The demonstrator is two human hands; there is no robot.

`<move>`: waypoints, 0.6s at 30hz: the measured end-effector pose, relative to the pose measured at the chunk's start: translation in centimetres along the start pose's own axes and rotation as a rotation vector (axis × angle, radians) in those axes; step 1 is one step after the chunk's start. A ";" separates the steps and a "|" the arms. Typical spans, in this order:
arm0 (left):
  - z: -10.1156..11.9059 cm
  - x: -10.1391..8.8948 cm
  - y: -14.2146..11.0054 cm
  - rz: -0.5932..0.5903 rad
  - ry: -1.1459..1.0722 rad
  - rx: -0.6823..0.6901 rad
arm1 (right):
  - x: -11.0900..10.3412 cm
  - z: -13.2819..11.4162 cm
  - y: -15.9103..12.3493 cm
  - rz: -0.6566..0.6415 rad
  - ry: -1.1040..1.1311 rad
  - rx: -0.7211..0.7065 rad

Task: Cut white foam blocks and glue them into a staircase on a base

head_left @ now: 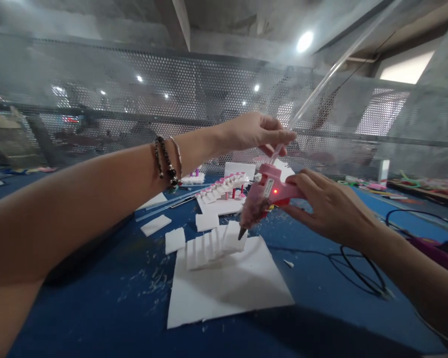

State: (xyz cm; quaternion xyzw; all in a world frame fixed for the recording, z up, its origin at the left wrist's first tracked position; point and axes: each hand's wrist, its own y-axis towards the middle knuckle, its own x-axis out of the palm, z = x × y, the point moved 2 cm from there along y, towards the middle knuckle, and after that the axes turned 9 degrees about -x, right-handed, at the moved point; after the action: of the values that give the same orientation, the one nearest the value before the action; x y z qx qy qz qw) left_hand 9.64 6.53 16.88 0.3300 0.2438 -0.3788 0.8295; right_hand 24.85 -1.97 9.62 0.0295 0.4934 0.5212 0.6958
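Note:
My right hand is wrapped round the handle of a pink hot glue gun, whose red light glows and whose dark nozzle points down. A long clear glue stick rises from the back of the gun. The fingers of my left hand pinch that stick just above where it enters the gun. Below the nozzle, a small white foam staircase stands on a white foam board. Loose white foam pieces lie beside it.
Behind the staircase is a curved model stair with pink parts on a white base. A black cable loops on the blue table at right, near a purple object. A perforated metal screen stands behind.

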 end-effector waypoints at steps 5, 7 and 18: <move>0.5 0.0 -0.3 -0.017 0.089 0.034 | -0.1 0.4 -0.6 -0.009 -0.047 0.039; 0.6 0.2 -0.3 -0.032 0.086 0.045 | -0.1 0.7 -0.8 -0.011 -0.064 0.047; 0.2 0.8 -0.5 -0.077 0.095 -0.033 | 1.0 1.1 -1.4 -0.058 0.028 -0.007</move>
State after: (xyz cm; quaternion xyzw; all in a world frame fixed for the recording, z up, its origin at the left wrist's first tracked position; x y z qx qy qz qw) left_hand 9.78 5.73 16.28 0.3241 0.3014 -0.3902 0.8073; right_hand 26.60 -1.32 8.78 0.0055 0.5020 0.5026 0.7038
